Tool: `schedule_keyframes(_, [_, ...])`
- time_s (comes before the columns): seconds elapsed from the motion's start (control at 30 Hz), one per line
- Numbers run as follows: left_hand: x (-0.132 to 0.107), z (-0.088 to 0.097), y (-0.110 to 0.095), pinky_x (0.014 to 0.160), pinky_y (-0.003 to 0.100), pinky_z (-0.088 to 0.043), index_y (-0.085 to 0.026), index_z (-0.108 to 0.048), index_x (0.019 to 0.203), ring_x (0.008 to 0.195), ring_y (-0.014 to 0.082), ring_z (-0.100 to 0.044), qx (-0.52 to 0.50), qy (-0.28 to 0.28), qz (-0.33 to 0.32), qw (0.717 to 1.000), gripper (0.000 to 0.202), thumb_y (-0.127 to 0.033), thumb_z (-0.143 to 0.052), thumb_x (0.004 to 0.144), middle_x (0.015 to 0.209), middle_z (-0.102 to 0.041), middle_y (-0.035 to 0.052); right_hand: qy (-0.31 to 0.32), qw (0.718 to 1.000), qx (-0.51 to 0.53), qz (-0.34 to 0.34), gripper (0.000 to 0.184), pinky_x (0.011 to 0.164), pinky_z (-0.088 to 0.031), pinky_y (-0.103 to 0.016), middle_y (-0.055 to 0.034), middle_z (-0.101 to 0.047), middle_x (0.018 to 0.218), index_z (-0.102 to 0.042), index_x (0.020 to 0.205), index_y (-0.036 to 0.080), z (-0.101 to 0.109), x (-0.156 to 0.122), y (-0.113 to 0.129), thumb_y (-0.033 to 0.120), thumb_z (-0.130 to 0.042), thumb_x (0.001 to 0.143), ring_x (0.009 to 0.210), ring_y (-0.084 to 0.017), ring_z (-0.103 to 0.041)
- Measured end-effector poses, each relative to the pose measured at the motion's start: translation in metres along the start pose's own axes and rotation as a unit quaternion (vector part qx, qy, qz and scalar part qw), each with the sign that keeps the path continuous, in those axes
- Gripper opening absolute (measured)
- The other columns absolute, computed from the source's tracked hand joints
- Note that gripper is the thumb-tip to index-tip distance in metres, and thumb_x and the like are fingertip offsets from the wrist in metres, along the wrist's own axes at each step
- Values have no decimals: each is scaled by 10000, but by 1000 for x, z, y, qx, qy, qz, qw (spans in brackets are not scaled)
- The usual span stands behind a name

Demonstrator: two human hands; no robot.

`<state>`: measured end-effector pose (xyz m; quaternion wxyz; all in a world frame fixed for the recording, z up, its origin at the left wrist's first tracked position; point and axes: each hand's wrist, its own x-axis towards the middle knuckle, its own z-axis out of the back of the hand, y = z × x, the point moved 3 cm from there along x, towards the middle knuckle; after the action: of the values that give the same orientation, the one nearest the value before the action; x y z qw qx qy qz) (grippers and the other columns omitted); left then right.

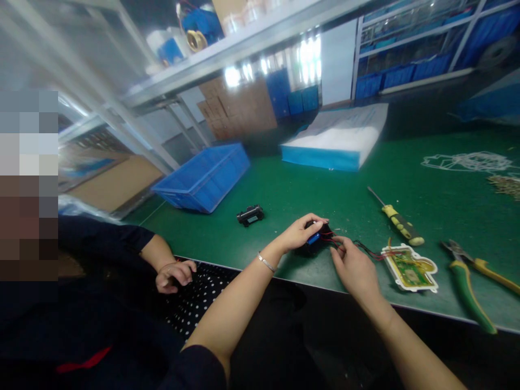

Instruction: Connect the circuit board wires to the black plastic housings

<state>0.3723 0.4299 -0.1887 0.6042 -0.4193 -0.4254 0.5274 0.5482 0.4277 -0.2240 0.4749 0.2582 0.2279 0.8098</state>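
Observation:
My left hand (303, 233) is closed around a black housing (311, 249) with a blue cylindrical part (313, 239) showing in it, near the front edge of the bench. Beside it, my right hand (355, 265) pinches thin red and black wires (328, 235) that come out of the housing. These wires run right to a white-framed circuit board (410, 268) lying on the green surface. Further left on the bench lies a separate small black part (250, 215) with a pale label.
A screwdriver (402, 225) and green-and-yellow cutting pliers (467, 292) lie at right. A blue bin (203, 176) and a blue-sided paper stack (320, 156) stand behind. White ties (467, 161) and small brass-coloured pieces (506, 185) lie far right. A co-worker's hand (174, 276) is at left.

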Motion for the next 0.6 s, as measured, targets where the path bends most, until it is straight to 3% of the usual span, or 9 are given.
schedule_keyframes(0.2, [3,-3,0,1024,374,-397,-157,-590,976,1087,184,-581,12,-33,-7,999,196,-318,-563,867,1168,-635,98,-46,997,-35,52,197,560,-392,-258,-70,-605,1094,-553,997,219,-2,-10,7,354,-425,932,803,-180,-631])
schedule_keyframes(0.4, [8,-10,5,941,330,-463,-147,-604,938,963,162,-628,35,-99,2,994,137,-173,-572,808,1035,-680,82,59,994,-92,-4,252,528,-318,-286,-38,-678,736,-557,1014,223,-2,-9,10,371,-362,952,614,-212,-642])
schedule_keyframes(0.53, [6,-16,3,855,308,-508,-183,-572,1177,898,170,-652,60,-94,29,993,412,-308,-655,793,1013,-689,78,119,985,-127,-5,444,541,-287,-291,-76,-680,683,-618,739,234,2,-5,12,523,-340,928,649,-246,-647])
schedule_keyframes(0.6, [4,-17,0,852,298,-509,-193,-599,1171,907,174,-654,76,-91,37,992,412,-354,-658,796,1022,-691,72,122,986,-110,-1,511,549,-283,-287,-73,-686,687,-626,688,242,2,-4,11,561,-306,928,662,-238,-644])
